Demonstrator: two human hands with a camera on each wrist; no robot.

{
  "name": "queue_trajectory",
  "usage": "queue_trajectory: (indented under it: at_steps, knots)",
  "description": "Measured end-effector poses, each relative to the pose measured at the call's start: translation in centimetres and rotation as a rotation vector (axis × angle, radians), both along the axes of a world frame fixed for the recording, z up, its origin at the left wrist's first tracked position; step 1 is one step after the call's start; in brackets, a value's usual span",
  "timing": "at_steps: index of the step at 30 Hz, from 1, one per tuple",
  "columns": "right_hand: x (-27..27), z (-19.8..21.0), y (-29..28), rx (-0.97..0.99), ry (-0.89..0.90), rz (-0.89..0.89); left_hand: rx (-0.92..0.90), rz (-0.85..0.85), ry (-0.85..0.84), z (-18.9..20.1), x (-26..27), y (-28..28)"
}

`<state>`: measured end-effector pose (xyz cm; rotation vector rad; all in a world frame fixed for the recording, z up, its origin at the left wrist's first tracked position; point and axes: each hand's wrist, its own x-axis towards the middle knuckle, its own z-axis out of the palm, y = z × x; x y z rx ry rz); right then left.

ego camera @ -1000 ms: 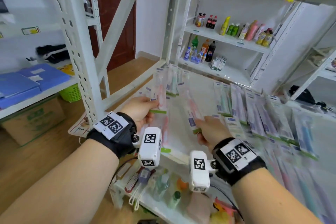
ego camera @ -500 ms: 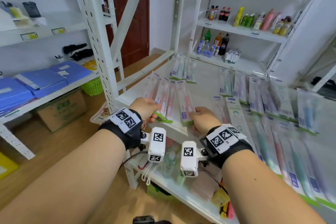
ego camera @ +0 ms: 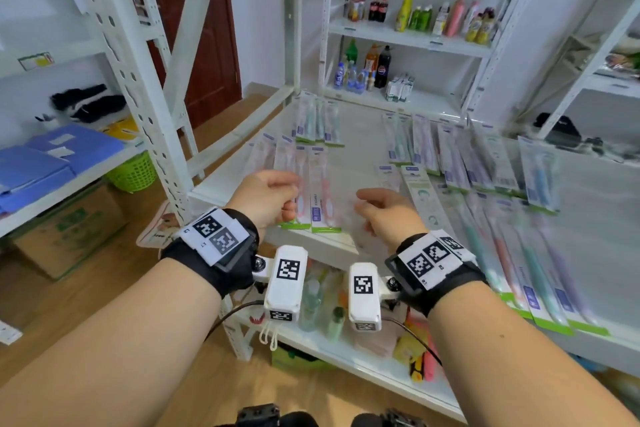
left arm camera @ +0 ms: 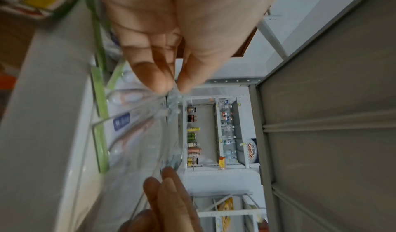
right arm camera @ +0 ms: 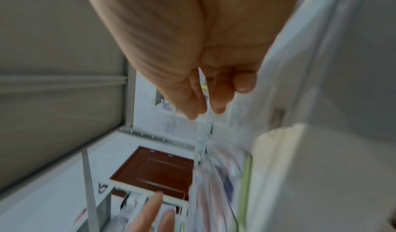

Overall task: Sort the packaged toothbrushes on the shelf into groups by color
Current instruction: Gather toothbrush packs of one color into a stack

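Several pink toothbrush packages (ego camera: 320,191) lie side by side at the front left of the white shelf (ego camera: 353,156). My left hand (ego camera: 291,208) is at their near ends. In the left wrist view its thumb and fingers (left arm camera: 173,86) pinch the clear edge of one pink toothbrush package (left arm camera: 133,117). My right hand (ego camera: 363,211) hovers just right of the pink row, fingers loosely curled and holding nothing; its fingers (right arm camera: 216,103) hang free in the blurred right wrist view. A green group (ego camera: 317,121) lies further back. Mixed-colour packages (ego camera: 467,163) cover the right side.
A white upright post (ego camera: 145,97) stands left of the shelf corner. The lower shelf (ego camera: 381,367) holds small bottles and toys. Drink bottles (ego camera: 377,66) fill the rack behind. A green basket (ego camera: 133,173) and a cardboard box (ego camera: 69,229) sit at the left.
Both hands brought pink packages down onto the front left of the shelf. The right hand has let go of its package and drawn back to the right.
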<state>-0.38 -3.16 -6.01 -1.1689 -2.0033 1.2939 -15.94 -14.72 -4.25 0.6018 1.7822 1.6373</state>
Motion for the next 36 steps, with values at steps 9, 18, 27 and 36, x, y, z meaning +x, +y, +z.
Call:
queue_trajectory:
  at_steps: [9, 18, 27, 36]
  knots:
    - [6.5, 2.9, 1.8, 0.301, -0.721, -0.174, 0.033, -0.208, -0.128, -0.1, 3.4, 2.4]
    - [8.3, 2.2, 1.4, 0.243, -0.932, -0.161, 0.035, -0.309, -0.194, -0.1, 5.3, 3.2]
    - [10.6, 2.2, 0.9, 0.077, -0.081, -0.492, 0.038, -0.379, -0.242, -0.6, 6.0, 2.6]
    - [12.2, 3.9, -0.2, -0.702, 0.724, -0.576, 0.011, -0.437, -0.245, -0.7, 7.9, 3.1]
